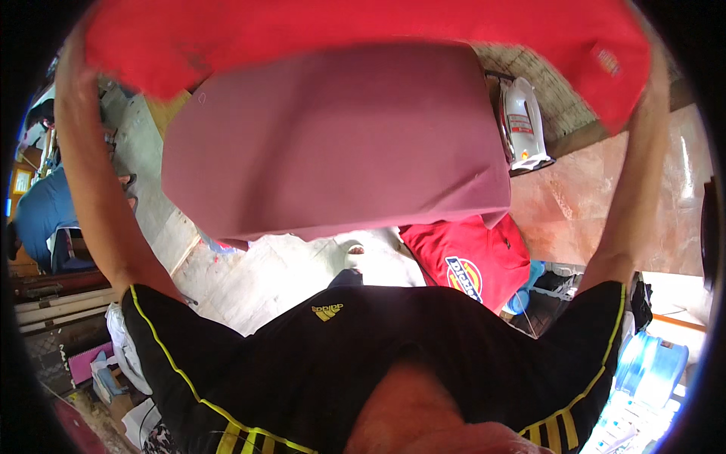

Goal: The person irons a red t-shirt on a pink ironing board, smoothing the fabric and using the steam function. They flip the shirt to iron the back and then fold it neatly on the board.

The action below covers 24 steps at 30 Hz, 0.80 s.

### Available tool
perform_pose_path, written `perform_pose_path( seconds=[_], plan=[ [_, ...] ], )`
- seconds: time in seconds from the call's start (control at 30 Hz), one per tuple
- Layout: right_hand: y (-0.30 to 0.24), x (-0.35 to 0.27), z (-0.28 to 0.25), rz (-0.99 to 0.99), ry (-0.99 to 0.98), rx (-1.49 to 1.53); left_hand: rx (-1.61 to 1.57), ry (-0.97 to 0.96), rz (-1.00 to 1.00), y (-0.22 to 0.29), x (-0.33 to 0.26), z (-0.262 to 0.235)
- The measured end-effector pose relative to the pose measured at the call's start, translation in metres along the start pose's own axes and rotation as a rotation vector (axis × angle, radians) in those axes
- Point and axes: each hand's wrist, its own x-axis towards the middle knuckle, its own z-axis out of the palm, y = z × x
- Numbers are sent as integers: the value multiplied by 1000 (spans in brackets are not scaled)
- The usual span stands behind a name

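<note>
A red garment (363,21) is stretched across the top of the view, raised over the ironing board and blurred in places. My left hand (80,60) grips its left end, and my right hand (655,64) its right end; the fingers are mostly behind the cloth or at the dark rim. A small patch shows on the garment's right part. Below it lies the ironing board (333,144) with a smooth mauve cover. At the board's right end a white iron (522,125) rests on a metal holder, touched by neither hand.
Another red garment (499,253) with a printed badge lies below the board's near right corner. A person in blue (49,212) is at the far left. Blue water jugs (652,367) stand at the lower right. A brown panel (578,204) extends beyond the iron.
</note>
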Motion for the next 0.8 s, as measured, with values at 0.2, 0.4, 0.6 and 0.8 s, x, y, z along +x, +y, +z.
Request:
perform_pose_path(
  seconds=[0.2,0.4,0.6,0.8],
  plan=[
    [169,-104,-90,295,33,-377,298,-51,-301,-158,-158,-85],
    [282,-224,-148,471,-218,-151,-41,-185,-701,-261,-311,-143],
    [265,-277,-175,533,-196,-126,-52,-241,-684,-233,-374,-149],
    [260,-311,-198,494,-249,-246,-32,-204,-686,-220,-417,-153]
  ],
)
